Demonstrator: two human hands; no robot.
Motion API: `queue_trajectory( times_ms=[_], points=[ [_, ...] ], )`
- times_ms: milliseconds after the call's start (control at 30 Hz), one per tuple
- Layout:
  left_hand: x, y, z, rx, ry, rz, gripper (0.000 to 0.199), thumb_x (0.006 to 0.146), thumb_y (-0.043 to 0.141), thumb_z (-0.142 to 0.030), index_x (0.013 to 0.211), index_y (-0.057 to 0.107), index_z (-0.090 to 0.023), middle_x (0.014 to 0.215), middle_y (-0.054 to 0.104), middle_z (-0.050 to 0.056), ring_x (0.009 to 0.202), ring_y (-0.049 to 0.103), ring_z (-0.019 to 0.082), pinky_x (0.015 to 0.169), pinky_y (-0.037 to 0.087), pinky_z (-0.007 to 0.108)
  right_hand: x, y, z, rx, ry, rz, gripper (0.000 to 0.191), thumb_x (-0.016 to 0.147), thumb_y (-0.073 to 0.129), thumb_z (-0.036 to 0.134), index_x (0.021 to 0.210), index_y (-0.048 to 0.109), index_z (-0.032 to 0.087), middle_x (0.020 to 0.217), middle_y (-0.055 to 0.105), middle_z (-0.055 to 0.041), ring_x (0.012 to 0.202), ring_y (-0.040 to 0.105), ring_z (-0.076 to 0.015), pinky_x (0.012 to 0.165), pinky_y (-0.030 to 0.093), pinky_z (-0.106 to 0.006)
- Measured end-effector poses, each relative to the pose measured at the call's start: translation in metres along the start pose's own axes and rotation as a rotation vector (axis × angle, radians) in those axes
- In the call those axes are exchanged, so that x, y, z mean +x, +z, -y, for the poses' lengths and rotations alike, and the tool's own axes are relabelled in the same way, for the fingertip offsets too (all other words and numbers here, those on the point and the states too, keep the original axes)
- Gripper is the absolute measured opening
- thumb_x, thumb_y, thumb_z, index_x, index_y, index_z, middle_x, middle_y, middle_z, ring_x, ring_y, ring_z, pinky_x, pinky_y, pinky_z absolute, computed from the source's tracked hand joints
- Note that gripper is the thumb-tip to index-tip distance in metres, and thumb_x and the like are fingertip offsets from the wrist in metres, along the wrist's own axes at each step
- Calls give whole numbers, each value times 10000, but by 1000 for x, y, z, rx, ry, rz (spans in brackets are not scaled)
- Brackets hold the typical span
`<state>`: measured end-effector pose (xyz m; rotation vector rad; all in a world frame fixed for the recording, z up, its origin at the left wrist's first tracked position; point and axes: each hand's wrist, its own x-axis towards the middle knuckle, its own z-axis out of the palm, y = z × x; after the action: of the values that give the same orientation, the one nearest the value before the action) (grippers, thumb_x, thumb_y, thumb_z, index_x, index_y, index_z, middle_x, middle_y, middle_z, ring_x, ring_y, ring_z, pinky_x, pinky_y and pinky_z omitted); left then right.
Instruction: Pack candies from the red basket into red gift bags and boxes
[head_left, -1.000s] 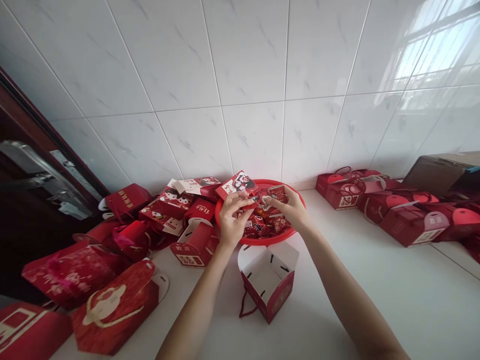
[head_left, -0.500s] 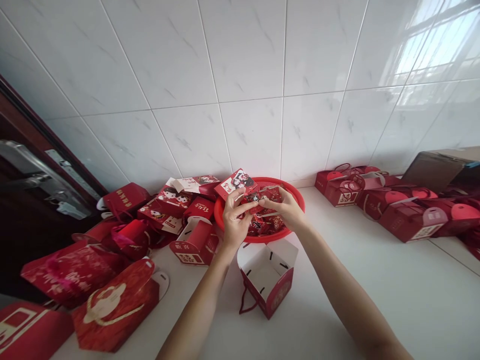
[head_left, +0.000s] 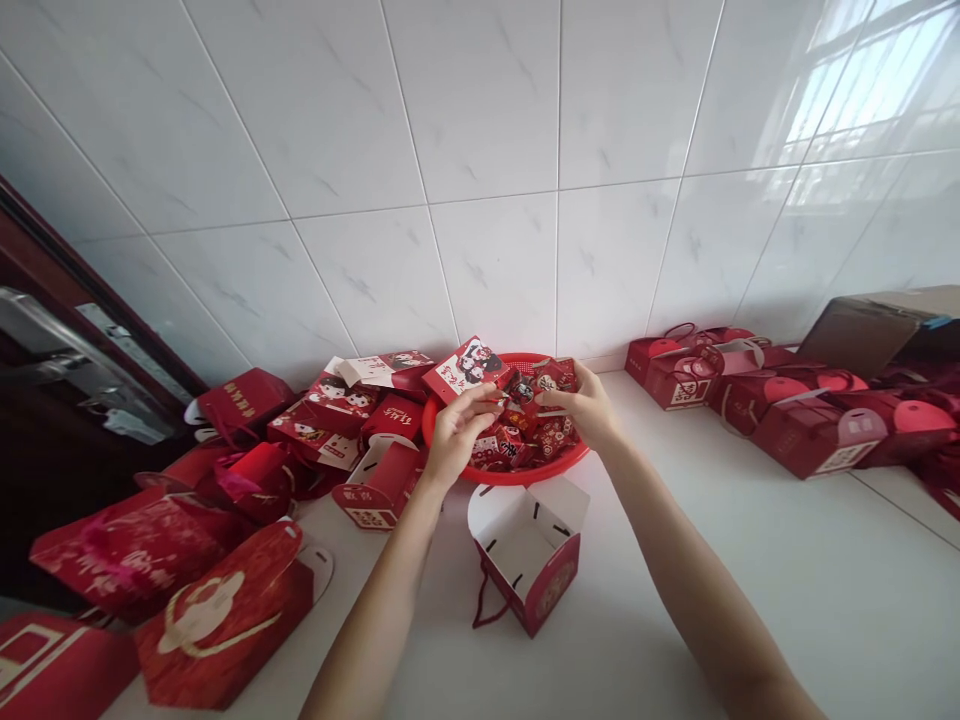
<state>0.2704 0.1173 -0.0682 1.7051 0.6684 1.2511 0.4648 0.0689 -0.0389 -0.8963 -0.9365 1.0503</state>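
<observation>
A red plastic basket [head_left: 536, 475] holds several small red wrapped packets [head_left: 517, 440]. My left hand [head_left: 457, 432] is over its left side, thumb and fingers closed in a pinch; what is between them is too small to make out. On the basket's right side my right hand [head_left: 589, 405] grips a red printed packet [head_left: 556, 377] between thumb and fingers. Just in front of the basket stands an open red gift box [head_left: 536, 560], white inside, with slots in its walls and a red cord handle hanging out at the left.
Red gift boxes [head_left: 225, 610] crowd the left of the white counter [head_left: 630, 600], beside a dark door with a metal handle [head_left: 45, 335]. A printed box [head_left: 466, 368] leans at the basket's left rim. More closed red boxes [head_left: 817, 435] line the right, near a brown carton [head_left: 859, 335].
My hands have moved apart over the basket: the left a little leftward, the right carrying a packet toward the right rim. The open box stays put, while the view shifts slightly.
</observation>
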Motion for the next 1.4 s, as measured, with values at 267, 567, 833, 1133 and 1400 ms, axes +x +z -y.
queue_trajectory(
  times_ms=[267,567,833,1133,1400],
  points=[
    [23,4,11,445,-110,791,176,697,689,-213,782,816,-301,810,808,-3,727,756,205,632,546,236,-1,-11,17,-52,-69,-68,350,535,792,196,828,603,224,737,707,21,694,688,-220,661,594,-373],
    [49,41,28,968,-254,969,374,594,711,-225,968,707,-221,1033,771,103,840,720,295,671,512,310,0,-16,21,-66,-89,-93,370,523,792,198,851,620,208,748,698,15,717,677,-215,722,584,-390],
    [49,49,28,992,-222,976,693,722,658,-294,1387,481,-221,1317,663,131,1136,659,354,872,523,387,-4,-16,28,-66,-80,-106,395,516,792,225,871,622,201,750,691,25,716,669,-195,714,595,-372],
    [46,52,29,943,-258,963,656,723,707,-426,1321,560,-199,1298,678,131,1139,661,356,878,532,389,0,-18,23,-92,-94,-113,413,515,780,228,897,625,203,764,695,18,724,670,-207,722,586,-386],
    [48,51,27,944,-137,801,448,659,672,-160,1105,699,-199,1129,752,103,1080,684,349,912,522,397,-2,-18,27,-104,-121,-116,384,520,761,215,875,617,201,750,690,24,712,669,-203,705,581,-371]
  ],
)
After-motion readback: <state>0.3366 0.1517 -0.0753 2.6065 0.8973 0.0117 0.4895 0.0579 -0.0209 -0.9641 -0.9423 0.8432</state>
